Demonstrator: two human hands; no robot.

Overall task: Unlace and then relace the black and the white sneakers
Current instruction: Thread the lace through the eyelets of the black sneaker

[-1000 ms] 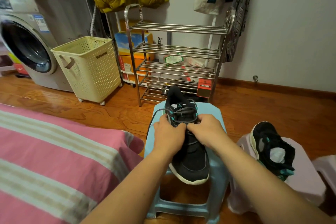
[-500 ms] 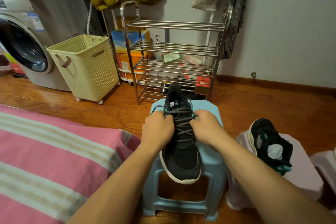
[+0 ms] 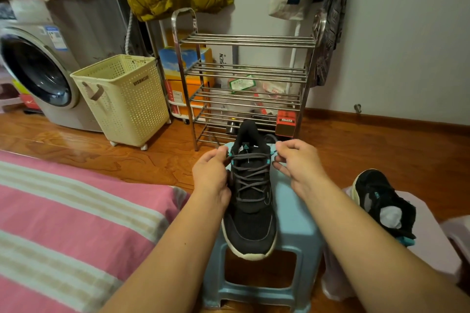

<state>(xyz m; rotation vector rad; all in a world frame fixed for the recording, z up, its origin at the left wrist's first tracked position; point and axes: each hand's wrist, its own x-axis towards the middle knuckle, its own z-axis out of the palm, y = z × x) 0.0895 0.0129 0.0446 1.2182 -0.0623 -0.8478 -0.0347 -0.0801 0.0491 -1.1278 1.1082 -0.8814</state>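
Observation:
A black sneaker [image 3: 250, 221] with a white sole and grey laces [image 3: 250, 175] lies on a light blue stool [image 3: 292, 231], toe toward me. My left hand [image 3: 211, 173] pinches the lace end at the shoe's top left eyelet. My right hand [image 3: 296, 162] pinches the lace end at the top right. The laces are crossed through all the eyelets. A second black sneaker [image 3: 381, 203] with teal trim and a white inside rests on a pale pink stool [image 3: 429, 244] to the right.
A pink striped bed cover [image 3: 71, 231] fills the lower left. Behind the stool stands a metal shoe rack [image 3: 244, 84], with a cream laundry basket [image 3: 122, 99] and a washing machine [image 3: 38, 76] to its left. The floor is wood.
My hands have moved apart, from meeting over the tongue to either side of the shoe's top, each pulling a lace end outward. The view has tilted slightly.

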